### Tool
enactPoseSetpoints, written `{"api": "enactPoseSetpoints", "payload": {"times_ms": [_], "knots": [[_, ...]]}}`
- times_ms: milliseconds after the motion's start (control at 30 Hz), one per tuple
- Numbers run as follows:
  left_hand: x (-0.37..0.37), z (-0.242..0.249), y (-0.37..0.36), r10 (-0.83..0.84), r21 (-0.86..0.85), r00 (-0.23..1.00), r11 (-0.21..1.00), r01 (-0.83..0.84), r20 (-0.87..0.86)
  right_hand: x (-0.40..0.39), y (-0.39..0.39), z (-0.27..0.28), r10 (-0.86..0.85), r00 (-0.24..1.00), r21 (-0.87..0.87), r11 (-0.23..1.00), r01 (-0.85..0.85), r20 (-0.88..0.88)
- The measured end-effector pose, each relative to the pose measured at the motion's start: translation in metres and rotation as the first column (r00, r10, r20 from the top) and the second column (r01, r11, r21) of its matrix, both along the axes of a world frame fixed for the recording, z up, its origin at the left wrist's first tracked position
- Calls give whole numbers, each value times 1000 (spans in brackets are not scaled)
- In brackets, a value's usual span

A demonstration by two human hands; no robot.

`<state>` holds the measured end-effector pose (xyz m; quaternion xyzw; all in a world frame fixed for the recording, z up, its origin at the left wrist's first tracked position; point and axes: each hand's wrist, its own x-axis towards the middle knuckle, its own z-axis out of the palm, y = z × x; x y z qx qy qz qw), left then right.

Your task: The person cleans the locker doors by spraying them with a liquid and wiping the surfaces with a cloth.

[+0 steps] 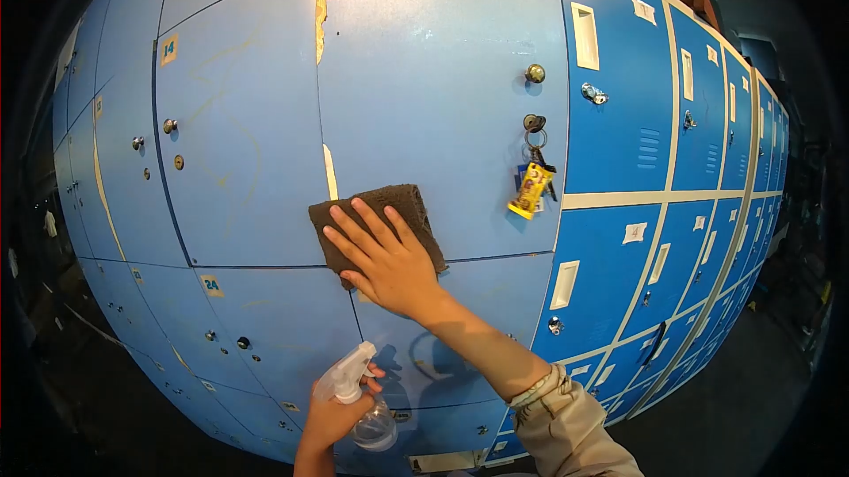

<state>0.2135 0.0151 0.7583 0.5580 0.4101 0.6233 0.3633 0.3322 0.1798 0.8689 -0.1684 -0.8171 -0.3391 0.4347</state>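
Note:
My right hand (389,263) lies flat, fingers spread, pressing a folded dark brown cloth (409,203) against the light blue locker door (433,114) numbered 15. The cloth covers the door's lower left corner and part of the seam below it. Lower down, my left hand (334,415) is wrapped round the neck of a clear spray bottle (376,428) with a white trigger head. Some clear liquid seems to be in the bottle. To the right of the cloth, keys with a yellow packet-shaped charm (531,190) hang from the door's lock (534,122).
A round brass knob (535,73) sticks out above the lock. On the left is locker door 14 (234,141), with its own knob (170,125). Brighter blue metal lockers (619,132) with white handles curve away on the right. Chipped paint (321,17) shows along the seam.

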Motion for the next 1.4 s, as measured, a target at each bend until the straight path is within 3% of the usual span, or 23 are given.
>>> {"api": "enactPoseSetpoints", "payload": {"times_ms": [167,500,733,867,1100,1300,1400], "knots": [[5,-3,4,-17,1,1000,1000,17,-7,25,5,-7,-33,999,-33,999,32,-34],[6,0,2,-49,-16,999,999,49,5,167,20,-36,-367,886,-157,929,335,-282],[-4,2,-7,-45,-29,999,999,46,21,160,22,-39,-382,871,-72,923,379,-310],[-12,-2,-6,-43,-24,999,999,42,-13,116,15,-37,-301,936,-87,953,290,-182],[-9,-4,0,-25,-42,999,999,24,-36,11,0,-11,-36,999,35,999,36,18],[2,-3,9,-52,-44,997,998,49,-49,20,4,-9,12,999,9,1000,-13,45],[5,-6,15,-79,-35,997,996,79,-7,59,7,-9,-71,998,-20,997,71,-3]]}}
